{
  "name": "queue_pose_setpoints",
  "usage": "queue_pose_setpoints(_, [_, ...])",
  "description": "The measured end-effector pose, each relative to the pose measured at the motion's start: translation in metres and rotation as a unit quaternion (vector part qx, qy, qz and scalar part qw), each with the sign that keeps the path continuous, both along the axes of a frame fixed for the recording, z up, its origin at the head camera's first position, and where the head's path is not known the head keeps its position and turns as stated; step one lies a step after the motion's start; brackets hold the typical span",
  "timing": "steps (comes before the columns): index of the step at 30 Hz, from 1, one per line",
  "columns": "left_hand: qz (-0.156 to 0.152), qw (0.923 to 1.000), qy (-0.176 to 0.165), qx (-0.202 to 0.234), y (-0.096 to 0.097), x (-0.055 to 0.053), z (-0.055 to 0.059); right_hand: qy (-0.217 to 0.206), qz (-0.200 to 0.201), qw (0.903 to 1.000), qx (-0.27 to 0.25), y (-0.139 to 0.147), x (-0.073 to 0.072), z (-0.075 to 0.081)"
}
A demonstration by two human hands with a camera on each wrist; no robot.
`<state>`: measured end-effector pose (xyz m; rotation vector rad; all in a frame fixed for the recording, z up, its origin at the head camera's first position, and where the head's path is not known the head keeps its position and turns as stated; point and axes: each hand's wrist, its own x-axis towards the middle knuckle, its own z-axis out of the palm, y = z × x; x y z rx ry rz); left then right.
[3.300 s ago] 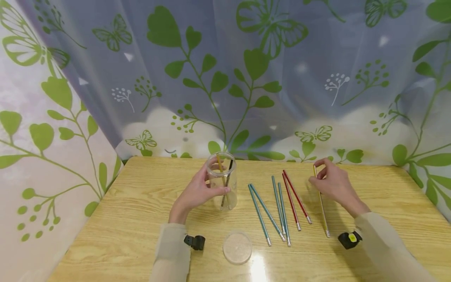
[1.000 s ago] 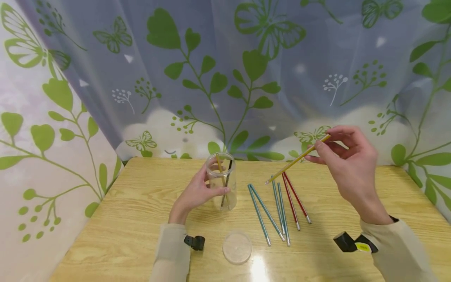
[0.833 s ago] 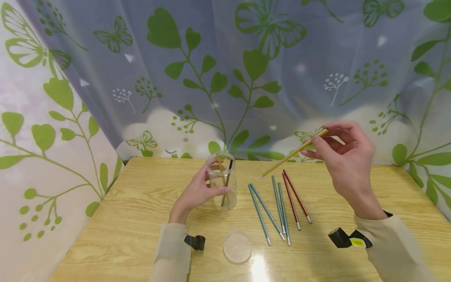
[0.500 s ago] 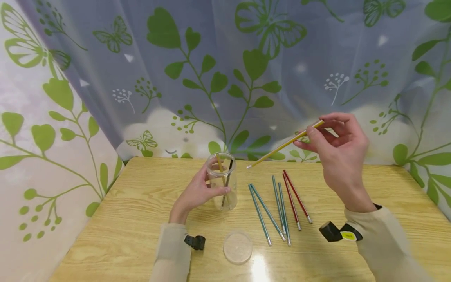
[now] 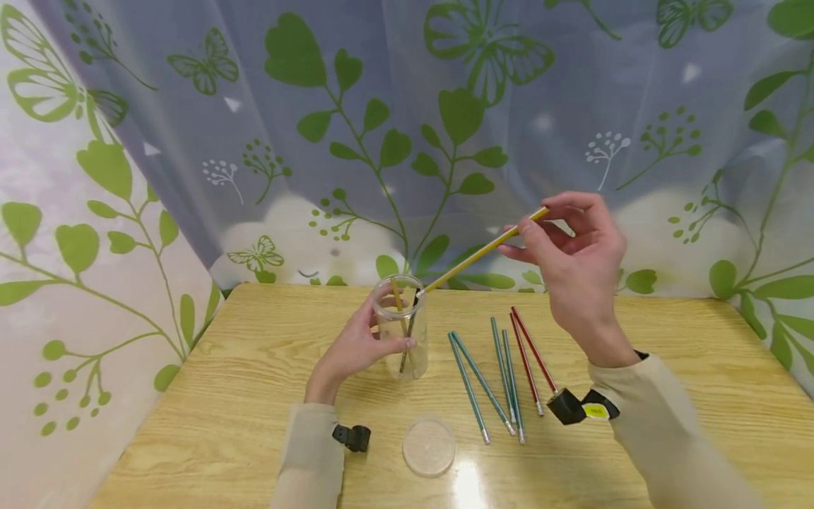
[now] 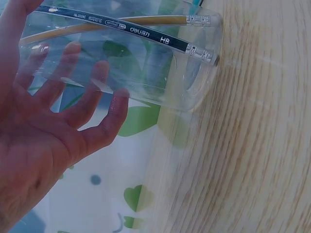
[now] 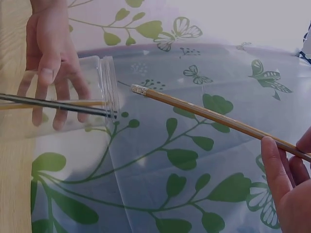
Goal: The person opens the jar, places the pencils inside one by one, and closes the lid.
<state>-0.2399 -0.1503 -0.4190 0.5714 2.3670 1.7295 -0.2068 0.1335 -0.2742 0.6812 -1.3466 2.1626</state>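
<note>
My left hand [image 5: 359, 343] grips a clear plastic jar [image 5: 416, 357] that stands upright on the table, thumb in front and fingers around the back. Inside lean a black pencil [image 6: 150, 34] marked HB and a yellow pencil [image 6: 160, 20], eraser ends at the bottom. My right hand [image 5: 585, 276] pinches another yellow pencil [image 5: 483, 251] near its upper end, slanting it down to the left. In the head view its eraser end overlaps the jar's rim; the right wrist view shows that end [image 7: 138, 89] just outside the mouth.
Several teal pencils [image 5: 468, 385] and two red pencils [image 5: 524, 364] lie on the wooden table [image 5: 222, 424] right of the jar. A round clear lid [image 5: 429, 447] lies in front of it. A patterned curtain [image 5: 356, 177] hangs behind the table.
My right hand has lifted the yellow pencil off the table at the right, turned it eraser end down and carried it left to the jar's mouth. The left hand and jar have stayed put.
</note>
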Motion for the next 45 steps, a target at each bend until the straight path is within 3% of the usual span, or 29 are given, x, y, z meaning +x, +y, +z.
queue_pose_setpoints(23, [0.005,1.0,0.0,-0.004,0.001,0.001,0.002,-0.032,-0.008,0.9956,0.088,-0.036,-0.017,-0.023])
queue_pose_setpoints(42, [-0.003,1.0,0.006,0.002,0.0,0.0,0.0,-0.08,0.021,0.9772,0.196,-0.061,-0.024,-0.056])
queue_pose_setpoints(45, [-0.004,1.0,0.005,0.005,0.0,0.0,0.0,-0.085,0.007,0.971,0.223,-0.062,-0.024,-0.061])
